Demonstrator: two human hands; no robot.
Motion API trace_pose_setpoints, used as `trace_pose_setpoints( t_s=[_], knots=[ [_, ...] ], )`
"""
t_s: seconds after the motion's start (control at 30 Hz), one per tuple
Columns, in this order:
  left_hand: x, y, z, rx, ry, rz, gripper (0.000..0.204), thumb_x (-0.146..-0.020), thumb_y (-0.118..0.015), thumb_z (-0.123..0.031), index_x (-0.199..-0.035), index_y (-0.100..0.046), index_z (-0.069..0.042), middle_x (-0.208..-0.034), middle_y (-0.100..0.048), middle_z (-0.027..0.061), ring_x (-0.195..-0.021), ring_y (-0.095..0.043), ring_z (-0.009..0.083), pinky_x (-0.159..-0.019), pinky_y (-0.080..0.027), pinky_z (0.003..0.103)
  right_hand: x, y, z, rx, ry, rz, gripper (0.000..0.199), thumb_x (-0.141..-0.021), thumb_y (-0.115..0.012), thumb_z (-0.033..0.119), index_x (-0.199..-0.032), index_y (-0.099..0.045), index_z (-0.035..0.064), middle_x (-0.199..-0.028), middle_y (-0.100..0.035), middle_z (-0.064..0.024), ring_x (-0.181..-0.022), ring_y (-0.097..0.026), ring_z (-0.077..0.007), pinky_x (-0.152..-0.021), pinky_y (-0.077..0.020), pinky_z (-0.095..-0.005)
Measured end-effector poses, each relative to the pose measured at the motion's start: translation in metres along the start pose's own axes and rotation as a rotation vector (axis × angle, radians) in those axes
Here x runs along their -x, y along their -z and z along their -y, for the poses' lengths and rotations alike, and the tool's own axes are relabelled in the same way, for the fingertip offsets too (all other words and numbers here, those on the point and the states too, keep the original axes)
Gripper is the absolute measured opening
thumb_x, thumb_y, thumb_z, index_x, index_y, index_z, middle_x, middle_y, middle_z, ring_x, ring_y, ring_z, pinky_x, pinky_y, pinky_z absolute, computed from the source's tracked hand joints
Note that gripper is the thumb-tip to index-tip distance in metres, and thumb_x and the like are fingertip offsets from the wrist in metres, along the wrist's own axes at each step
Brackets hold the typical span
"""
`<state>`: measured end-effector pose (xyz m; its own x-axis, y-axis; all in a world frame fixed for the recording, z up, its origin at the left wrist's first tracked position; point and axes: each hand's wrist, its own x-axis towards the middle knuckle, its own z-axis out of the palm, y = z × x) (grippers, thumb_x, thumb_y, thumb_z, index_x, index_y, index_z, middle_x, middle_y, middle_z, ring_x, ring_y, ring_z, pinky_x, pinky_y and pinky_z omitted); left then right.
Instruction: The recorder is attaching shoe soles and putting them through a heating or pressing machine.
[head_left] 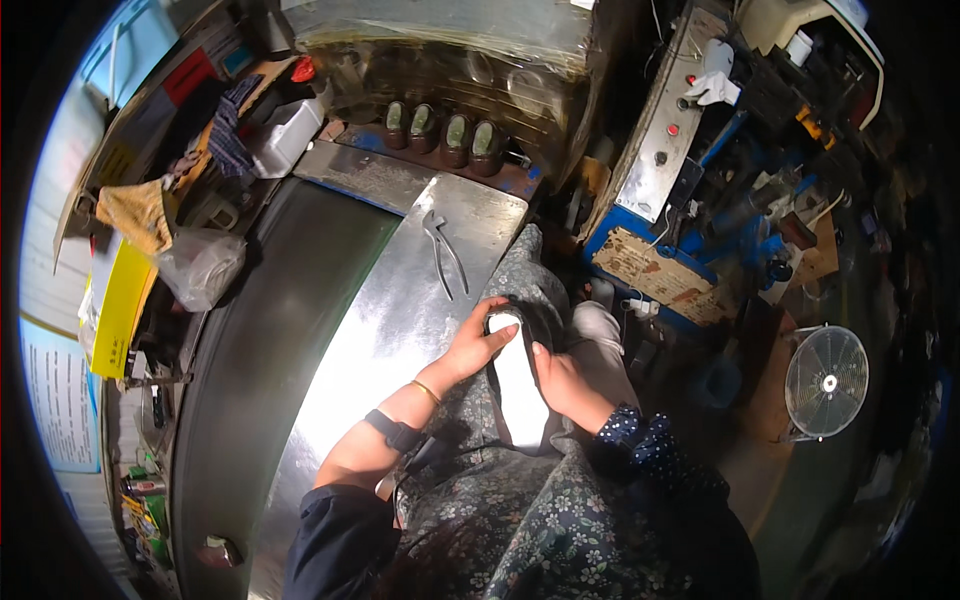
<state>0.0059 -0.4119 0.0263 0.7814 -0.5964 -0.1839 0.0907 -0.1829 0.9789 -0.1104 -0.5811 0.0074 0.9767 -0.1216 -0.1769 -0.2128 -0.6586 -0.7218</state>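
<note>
A dark shoe with a bright white underside [519,395] rests on my lap, bottom up, its narrow length pointing away from me. My left hand [472,345] is wrapped round its far end, the thumb lying on the white surface. On the right side my right hand [568,384] grips its edge, thumb along the rim and the other fingers hidden beneath. A floral apron [560,510] lies under the shoe. Beyond my left hand, a pair of metal pliers [441,250] sits on the shiny metal bench [375,320].
Several brown shoes with green tops [455,140] stand at the bench's far end. A dark conveyor belt [285,270] runs along the left, beside a cluttered shelf with a plastic bag [203,267]. To the right are a machine with a button panel [665,130] and a round fan [827,383].
</note>
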Motion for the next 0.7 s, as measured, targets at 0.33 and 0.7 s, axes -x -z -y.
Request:
trace_pose_setpoints(
  t_s=[0.33, 0.7],
  knots=[
    [-0.018, -0.005, 0.001, -0.134, 0.022, -0.015, 0.055, -0.091, -0.07, -0.023, -0.132, -0.043, 0.002, -0.111, -0.062, 0.0128, -0.101, -0.058, 0.0187, -0.089, -0.048, 0.032, -0.012, 0.027, 0.02, 0.376, 0.294, -0.165, 0.044, -0.097, -0.053, 0.027, -0.117, -0.058, -0.0116, -0.081, -0.068, -0.0206, -0.072, -0.07, -0.032, -0.064, -0.0563, -0.0364],
    [0.011, -0.027, 0.001, 0.054, 0.109, -0.54, 0.052, -0.104, -0.035, -0.039, -0.117, -0.063, 0.003, -0.115, -0.067, 0.0225, -0.105, -0.065, 0.0321, -0.094, -0.049, 0.039, 0.011, 0.01, 0.047, -0.362, -0.113, 0.037, 0.07, -0.102, -0.04, 0.043, -0.143, -0.026, -0.0137, -0.114, -0.058, -0.04, -0.11, -0.058, -0.0493, -0.093, -0.0478, -0.0478]
  ],
)
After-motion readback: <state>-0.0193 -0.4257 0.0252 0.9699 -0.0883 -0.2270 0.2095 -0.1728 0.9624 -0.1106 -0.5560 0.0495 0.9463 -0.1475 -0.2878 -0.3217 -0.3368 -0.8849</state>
